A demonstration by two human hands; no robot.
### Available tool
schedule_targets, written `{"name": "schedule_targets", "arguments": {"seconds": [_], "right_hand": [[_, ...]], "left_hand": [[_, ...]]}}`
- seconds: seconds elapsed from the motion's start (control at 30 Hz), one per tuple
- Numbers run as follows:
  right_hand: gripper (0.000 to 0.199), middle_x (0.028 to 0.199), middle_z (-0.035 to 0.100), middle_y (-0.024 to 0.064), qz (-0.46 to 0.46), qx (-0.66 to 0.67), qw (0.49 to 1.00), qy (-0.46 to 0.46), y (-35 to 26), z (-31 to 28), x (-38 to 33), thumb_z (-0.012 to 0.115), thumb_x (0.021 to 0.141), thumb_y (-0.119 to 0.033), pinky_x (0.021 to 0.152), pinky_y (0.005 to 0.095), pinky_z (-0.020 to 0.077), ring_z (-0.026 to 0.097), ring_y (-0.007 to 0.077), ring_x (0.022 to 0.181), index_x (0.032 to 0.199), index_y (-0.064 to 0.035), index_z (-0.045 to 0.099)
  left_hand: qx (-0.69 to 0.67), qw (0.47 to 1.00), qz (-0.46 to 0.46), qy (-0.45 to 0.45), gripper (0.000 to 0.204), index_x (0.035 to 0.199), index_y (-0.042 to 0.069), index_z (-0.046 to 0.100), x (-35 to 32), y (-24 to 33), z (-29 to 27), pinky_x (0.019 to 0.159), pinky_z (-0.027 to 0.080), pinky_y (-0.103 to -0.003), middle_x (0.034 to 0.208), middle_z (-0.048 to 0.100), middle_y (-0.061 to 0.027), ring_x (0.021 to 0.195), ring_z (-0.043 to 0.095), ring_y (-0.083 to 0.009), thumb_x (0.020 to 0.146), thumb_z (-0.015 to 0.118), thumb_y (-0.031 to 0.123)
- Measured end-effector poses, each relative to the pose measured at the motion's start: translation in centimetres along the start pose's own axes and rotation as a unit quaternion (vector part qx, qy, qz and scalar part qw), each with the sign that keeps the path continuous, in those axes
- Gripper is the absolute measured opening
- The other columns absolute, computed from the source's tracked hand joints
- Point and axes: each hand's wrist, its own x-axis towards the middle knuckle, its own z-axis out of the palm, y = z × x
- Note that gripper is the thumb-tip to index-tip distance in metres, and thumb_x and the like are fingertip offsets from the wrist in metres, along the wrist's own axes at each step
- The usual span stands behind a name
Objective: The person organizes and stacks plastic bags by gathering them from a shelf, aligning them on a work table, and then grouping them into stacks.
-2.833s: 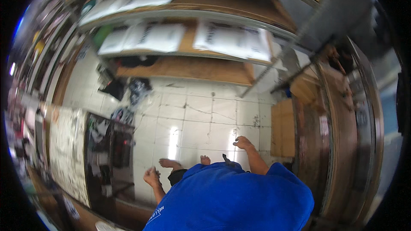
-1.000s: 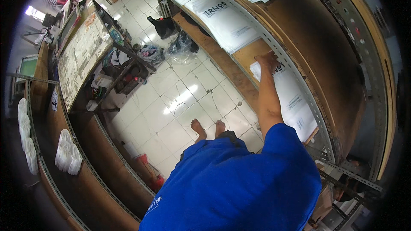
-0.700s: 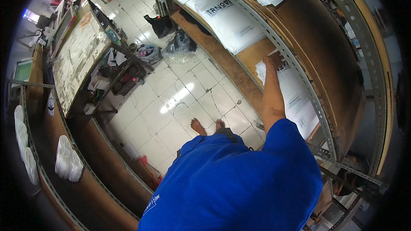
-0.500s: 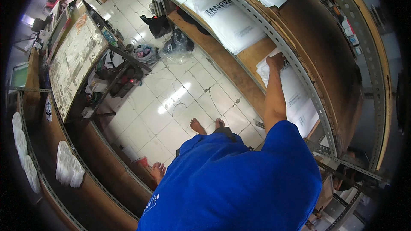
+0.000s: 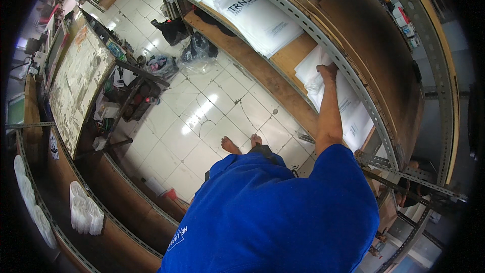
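My left hand is now gone from view; my bare right hand [image 5: 327,73] touches flat white printed sheets [image 5: 349,108] on a brown wooden shelf [image 5: 293,58], either hand's grip impossible to tell.

White dark-printed stack [image 5: 355,119], blue shirt [image 5: 283,202]

A worktable [image 5: 78,83] with a worn, whitish top stands on a light-streaked, cracked tile floor [image 5: 222,88]. Right of the worktable rises a metal-framed wooden rack [image 5: 375,53]; nearer than the worktable run brown, metal-edged shelves [image 5: 124,237].
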Motion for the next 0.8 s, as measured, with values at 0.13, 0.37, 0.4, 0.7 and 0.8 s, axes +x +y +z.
{"name": "schedule_targets", "arguments": {"seconds": [0.13, 0.37, 0.4, 0.7, 0.8], "right_hand": [[0.086, 0.146, 0.042, 0.0268, -0.016, 0.078, 0.997, -0.004, 1.2, -0.5, -0.8, 0.073, 0.063, -0.022, 0.115, 0.0324, 0.0292, 0.038, 0.0375, 0.137, 0.139, 0.0055, 0.042], [0.103, 0.154, 0.024, 0.0267, 0.020, 0.184, 0.981, -0.053, 1.7, -1.7, -1.3, 0.074, 0.060, -0.010, 0.118, 0.0329, 0.0187, 0.022, 0.0362, 0.144, 0.147, 0.0069, 0.022], [0.106, 0.155, 0.022, 0.0264, 0.031, 0.207, 0.976, -0.067, 1.6, -1.8, -1.4, 0.074, 0.059, -0.008, 0.118, 0.0329, 0.0174, 0.020, 0.0357, 0.145, 0.148, 0.0071, 0.019], [0.092, 0.145, 0.041, 0.0207, 0.062, 0.229, 0.970, -0.051, 4.0, -2.9, -1.8, 0.075, 0.058, -0.008, 0.111, 0.0322, 0.0293, 0.037, 0.0321, 0.135, 0.140, 0.0072, 0.037], [0.076, 0.133, 0.053, 0.0196, 0.054, 0.217, 0.973, -0.059, 6.4, -5.1, -0.4, 0.075, 0.060, -0.009, 0.106, 0.0304, 0.0362, 0.049, 0.0331, 0.123, 0.129, 0.0074, 0.050]], "left_hand": [[0.004, 1.000, 0.000, 0.000, 0.052, 0.133, 0.003, 0.045, -0.3, -0.5, 0.0, 0.083, 0.051, -0.044, 0.121, 0.061, -0.0157, 0.103, 0.064, -0.0320, 0.091, 0.067, 0.026], [0.004, 1.000, 0.007, 0.004, 0.053, 0.133, 0.003, 0.045, -1.1, -0.5, 0.2, 0.082, 0.051, -0.043, 0.119, 0.062, -0.0154, 0.101, 0.065, -0.0320, 0.091, 0.068, 0.027], [0.004, 1.000, 0.007, 0.004, 0.054, 0.133, 0.003, 0.045, -1.2, -0.8, 0.3, 0.082, 0.052, -0.043, 0.119, 0.062, -0.0154, 0.101, 0.065, -0.0320, 0.091, 0.068, 0.027], [0.002, 1.000, 0.004, 0.010, 0.055, 0.133, 0.003, 0.046, -2.4, -2.8, 1.5, 0.081, 0.052, -0.043, 0.118, 0.063, -0.0150, 0.099, 0.066, -0.0320, 0.090, 0.069, 0.028], [0.005, 1.000, 0.004, 0.001, 0.055, 0.133, 0.003, 0.046, -1.7, -3.7, 2.2, 0.080, 0.053, -0.042, 0.117, 0.063, -0.0149, 0.099, 0.066, -0.0320, 0.090, 0.069, 0.028]]}}
